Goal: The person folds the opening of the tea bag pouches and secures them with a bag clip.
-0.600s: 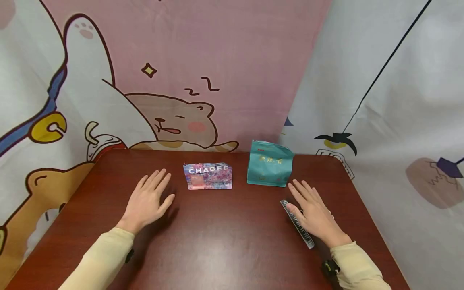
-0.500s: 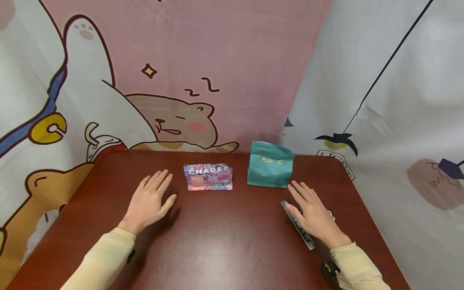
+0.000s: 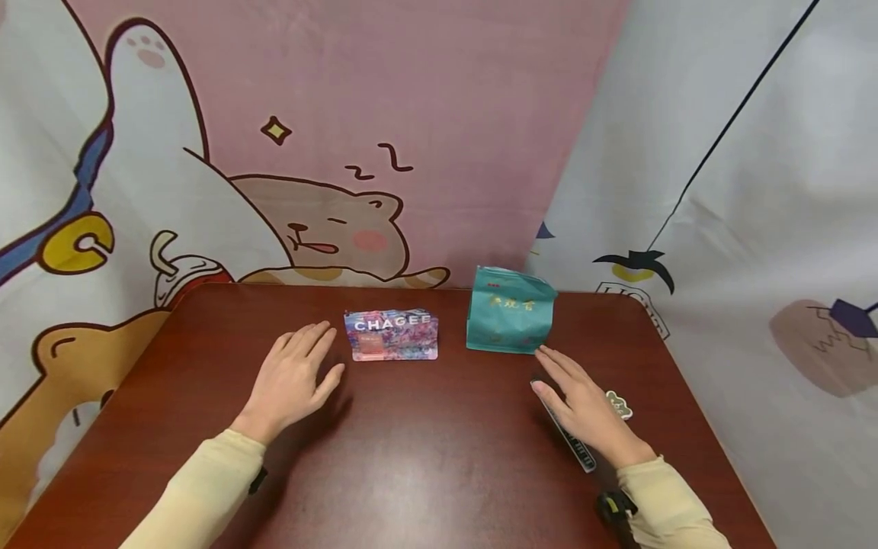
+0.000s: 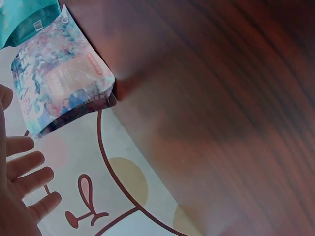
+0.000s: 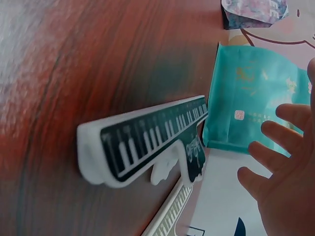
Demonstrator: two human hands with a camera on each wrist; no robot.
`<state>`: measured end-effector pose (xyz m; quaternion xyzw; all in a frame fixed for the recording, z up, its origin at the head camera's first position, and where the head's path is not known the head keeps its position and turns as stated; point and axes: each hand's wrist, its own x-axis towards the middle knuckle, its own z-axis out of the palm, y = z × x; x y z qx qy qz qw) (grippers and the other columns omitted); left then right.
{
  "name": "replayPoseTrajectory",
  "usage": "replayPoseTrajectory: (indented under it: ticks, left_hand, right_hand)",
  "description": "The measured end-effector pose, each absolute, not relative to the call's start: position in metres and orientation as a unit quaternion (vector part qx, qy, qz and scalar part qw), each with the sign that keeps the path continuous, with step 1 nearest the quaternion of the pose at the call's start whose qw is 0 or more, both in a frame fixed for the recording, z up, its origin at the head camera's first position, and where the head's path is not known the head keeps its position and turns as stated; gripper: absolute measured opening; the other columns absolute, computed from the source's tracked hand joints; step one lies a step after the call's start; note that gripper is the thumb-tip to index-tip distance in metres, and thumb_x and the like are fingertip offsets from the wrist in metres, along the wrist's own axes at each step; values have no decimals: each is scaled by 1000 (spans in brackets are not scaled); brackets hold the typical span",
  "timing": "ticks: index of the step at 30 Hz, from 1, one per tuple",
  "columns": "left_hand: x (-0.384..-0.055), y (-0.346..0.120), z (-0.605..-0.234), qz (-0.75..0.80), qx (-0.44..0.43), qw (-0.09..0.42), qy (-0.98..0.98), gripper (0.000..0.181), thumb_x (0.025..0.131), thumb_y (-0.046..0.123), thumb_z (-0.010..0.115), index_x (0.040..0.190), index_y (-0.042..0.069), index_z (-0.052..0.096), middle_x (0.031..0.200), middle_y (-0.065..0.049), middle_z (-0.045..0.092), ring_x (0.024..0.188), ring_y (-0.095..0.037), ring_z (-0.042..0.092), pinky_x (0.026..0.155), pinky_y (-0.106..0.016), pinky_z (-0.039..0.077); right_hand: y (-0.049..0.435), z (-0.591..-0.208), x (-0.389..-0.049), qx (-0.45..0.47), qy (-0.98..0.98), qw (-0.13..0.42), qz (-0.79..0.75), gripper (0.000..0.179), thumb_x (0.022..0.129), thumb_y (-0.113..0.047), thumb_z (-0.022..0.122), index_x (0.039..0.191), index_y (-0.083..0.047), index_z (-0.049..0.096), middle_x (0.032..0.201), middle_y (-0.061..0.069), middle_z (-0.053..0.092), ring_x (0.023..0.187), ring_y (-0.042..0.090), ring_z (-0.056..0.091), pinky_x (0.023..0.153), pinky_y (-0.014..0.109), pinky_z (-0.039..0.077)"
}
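Observation:
Straight-fingered, my left hand point(image 3: 291, 381) hovers over the table just left of a pink-and-blue CHAGEE pouch point(image 3: 391, 335), apart from it. A teal pouch point(image 3: 511, 313) with gold characters stands to the right. In the head view my right hand point(image 3: 583, 412) is in front of the teal pouch with relaxed fingers, above a long black bag clip point(image 3: 581, 454) printed with piano keys. The right wrist view shows that black clip point(image 5: 152, 140) lying clear of the palm. A cream clip point(image 5: 170, 211) lies beyond it, mostly hidden by my hand in the head view.
The brown wooden table point(image 3: 405, 457) bears everything. Behind it hangs a cartoon-printed cloth point(image 3: 480, 137), close to the table's back edge. A cream piece point(image 3: 619, 405) shows beside my right hand. Dark bands point(image 3: 613, 507) are on the wrists.
My left hand has moved slightly right toward the CHAGEE pouch. My right hand has shifted a little left over the black clip, exposing more of the cream piece. Both pouches stay put.

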<state>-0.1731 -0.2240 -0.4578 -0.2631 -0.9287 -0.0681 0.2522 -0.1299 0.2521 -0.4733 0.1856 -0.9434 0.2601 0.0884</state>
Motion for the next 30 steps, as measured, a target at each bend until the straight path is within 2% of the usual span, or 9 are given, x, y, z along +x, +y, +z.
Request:
replayPoseTrajectory:
  ticks: [12, 15, 22, 25, 30]
  left_hand:
    - [-176, -209, -449, -79, -285, 279, -914, 60, 91, 39, 66, 132, -4, 65, 136, -23, 62, 124, -40, 59, 100, -57, 46]
    - [-177, -207, -448, -81, -290, 286, -910, 59, 93, 40, 61, 132, -4, 65, 135, -23, 63, 123, -40, 59, 100, -57, 46]
    - [-182, -203, -445, -82, -303, 291, -904, 66, 103, 50, 38, 132, -4, 64, 134, -23, 63, 123, -39, 59, 99, -56, 47]
    - [-183, -201, -444, -83, -303, 287, -905, 63, 102, 47, 42, 132, -4, 64, 134, -23, 63, 124, -39, 58, 100, -56, 46]
    - [-187, -195, -441, -88, -312, 285, -902, 56, 94, 38, 58, 131, -4, 65, 134, -23, 63, 124, -39, 58, 101, -56, 46]
  right_hand:
    - [238, -462, -132, 206, -926, 93, 302, 52, 105, -24, 62, 151, -5, 51, 153, 15, 51, 139, 38, 50, 106, 61, 44]
    - [233, -462, -134, 212, -922, 98, 309, 51, 104, -23, 63, 151, -6, 52, 152, 14, 53, 138, 37, 52, 105, 60, 46]
    - [222, -460, -135, 213, -916, 83, 330, 51, 105, -23, 62, 152, -6, 51, 152, 15, 52, 139, 38, 52, 107, 60, 45]
    - [218, -459, -136, 217, -914, 82, 334, 50, 105, -23, 62, 151, -6, 51, 152, 15, 53, 139, 37, 52, 107, 59, 45]
    - [211, -459, -138, 223, -909, 92, 338, 50, 104, -21, 64, 150, -5, 54, 150, 15, 55, 137, 36, 54, 107, 58, 46]
